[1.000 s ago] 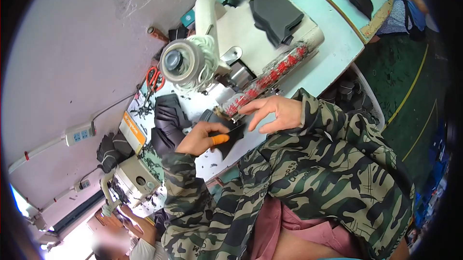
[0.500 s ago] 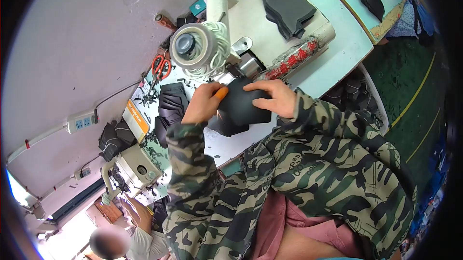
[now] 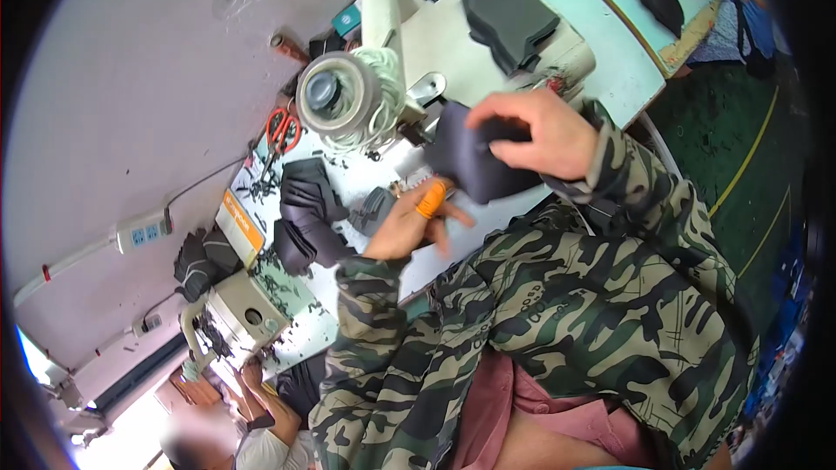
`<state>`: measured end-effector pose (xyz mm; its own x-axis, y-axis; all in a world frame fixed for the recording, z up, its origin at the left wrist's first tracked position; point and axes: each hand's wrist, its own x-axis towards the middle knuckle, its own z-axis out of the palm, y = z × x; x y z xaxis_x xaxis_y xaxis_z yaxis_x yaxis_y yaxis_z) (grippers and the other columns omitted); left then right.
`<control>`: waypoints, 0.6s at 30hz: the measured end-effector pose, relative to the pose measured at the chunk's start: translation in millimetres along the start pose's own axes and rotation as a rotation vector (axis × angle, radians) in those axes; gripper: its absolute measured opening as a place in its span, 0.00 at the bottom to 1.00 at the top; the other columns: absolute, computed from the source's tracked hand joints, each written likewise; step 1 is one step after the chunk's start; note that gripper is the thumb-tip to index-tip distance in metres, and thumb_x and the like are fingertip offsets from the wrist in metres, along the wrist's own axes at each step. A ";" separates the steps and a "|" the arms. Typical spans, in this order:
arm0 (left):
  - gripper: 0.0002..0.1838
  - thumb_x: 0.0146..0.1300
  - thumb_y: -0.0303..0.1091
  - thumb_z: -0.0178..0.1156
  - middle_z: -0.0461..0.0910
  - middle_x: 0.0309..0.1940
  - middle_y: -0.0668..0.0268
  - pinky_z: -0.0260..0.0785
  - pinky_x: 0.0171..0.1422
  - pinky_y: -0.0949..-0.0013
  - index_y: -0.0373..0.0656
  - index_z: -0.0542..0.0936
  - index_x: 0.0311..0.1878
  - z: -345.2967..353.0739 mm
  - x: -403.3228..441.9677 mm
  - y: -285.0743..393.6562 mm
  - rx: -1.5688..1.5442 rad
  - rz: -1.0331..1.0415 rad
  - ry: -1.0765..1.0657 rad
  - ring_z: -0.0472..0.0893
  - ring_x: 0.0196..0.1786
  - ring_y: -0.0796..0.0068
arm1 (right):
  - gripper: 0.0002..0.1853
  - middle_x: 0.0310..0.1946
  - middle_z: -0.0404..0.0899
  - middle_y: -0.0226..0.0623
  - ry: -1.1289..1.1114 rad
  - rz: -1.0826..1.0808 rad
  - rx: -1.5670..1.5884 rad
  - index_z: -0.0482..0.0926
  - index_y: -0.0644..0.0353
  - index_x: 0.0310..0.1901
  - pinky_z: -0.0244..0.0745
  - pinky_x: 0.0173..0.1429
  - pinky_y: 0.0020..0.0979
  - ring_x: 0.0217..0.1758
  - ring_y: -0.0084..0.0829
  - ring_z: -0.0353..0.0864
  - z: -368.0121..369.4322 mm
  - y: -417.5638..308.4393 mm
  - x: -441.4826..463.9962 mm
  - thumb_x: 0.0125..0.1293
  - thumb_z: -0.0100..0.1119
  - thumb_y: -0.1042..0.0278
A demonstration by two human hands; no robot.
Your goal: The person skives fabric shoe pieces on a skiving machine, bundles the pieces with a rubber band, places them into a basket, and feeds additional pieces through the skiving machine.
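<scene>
A dark, smooth piece of material [image 3: 479, 161] is held up in front of the sewing machine [image 3: 383, 21] by my right hand [image 3: 549, 135], its fingers curled over the upper edge. Just below and left of it is my left hand [image 3: 418, 219], with an orange cover on one finger. Its fingers are apart and slightly blurred, and nothing shows in them. Beyond my left hand, a grey piece [image 3: 373, 209] lies on the table. A stack of folded dark pieces [image 3: 306, 209] sits further left.
Red-handled scissors [image 3: 282, 130] lie by the wall. Flat dark pieces [image 3: 507, 17] rest on the machine bed. A spool of white cord [image 3: 335, 95] stands near the machine head. Another person [image 3: 261, 418] is at a second machine [image 3: 239, 317] at lower left.
My right hand has lifted the dark piece up and to the right. My left hand has let go of it and moved lower. The view has shifted slightly.
</scene>
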<state>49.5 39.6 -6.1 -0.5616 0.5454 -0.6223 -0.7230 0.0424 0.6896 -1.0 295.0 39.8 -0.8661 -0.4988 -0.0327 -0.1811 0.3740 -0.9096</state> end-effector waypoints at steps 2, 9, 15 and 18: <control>0.18 0.75 0.43 0.45 0.80 0.30 0.61 0.66 0.18 0.76 0.38 0.76 0.44 8.4 -0.8 -15.1 -0.212 0.048 0.143 0.77 0.18 0.75 | 0.18 0.37 0.79 0.33 -0.139 0.111 0.266 0.77 0.61 0.48 0.76 0.44 0.25 0.40 0.20 0.79 29.7 18.4 -16.4 0.54 0.60 0.79; 0.12 0.71 0.35 0.49 0.73 0.20 0.63 0.64 0.27 0.69 0.36 0.75 0.38 -37.9 -0.4 -5.7 0.655 0.092 0.284 0.74 0.22 0.75 | 0.22 0.42 0.82 0.43 -0.178 0.256 0.449 0.77 0.66 0.52 0.77 0.43 0.29 0.35 0.27 0.82 95.5 28.5 -31.5 0.56 0.65 0.67; 0.14 0.66 0.34 0.51 0.80 0.34 0.46 0.68 0.45 0.60 0.34 0.78 0.47 -53.1 13.2 8.2 0.811 0.066 0.318 0.78 0.37 0.48 | 0.24 0.51 0.79 0.47 -0.229 0.206 0.268 0.74 0.67 0.57 0.80 0.48 0.30 0.46 0.33 0.82 94.5 14.0 -22.8 0.60 0.62 0.68; 0.15 0.70 0.35 0.52 0.82 0.31 0.61 0.68 0.42 0.70 0.31 0.79 0.45 -50.2 16.0 21.6 0.905 0.046 0.302 0.76 0.33 0.77 | 0.25 0.52 0.78 0.47 -0.204 0.151 0.277 0.73 0.66 0.58 0.80 0.49 0.31 0.47 0.32 0.82 96.0 12.6 -22.9 0.60 0.63 0.67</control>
<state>4.7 7.3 -19.8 -0.7532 0.3289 -0.5697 -0.1833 0.7269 0.6619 61.3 236.1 -10.7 -0.7577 -0.6103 -0.2313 0.0985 0.2434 -0.9649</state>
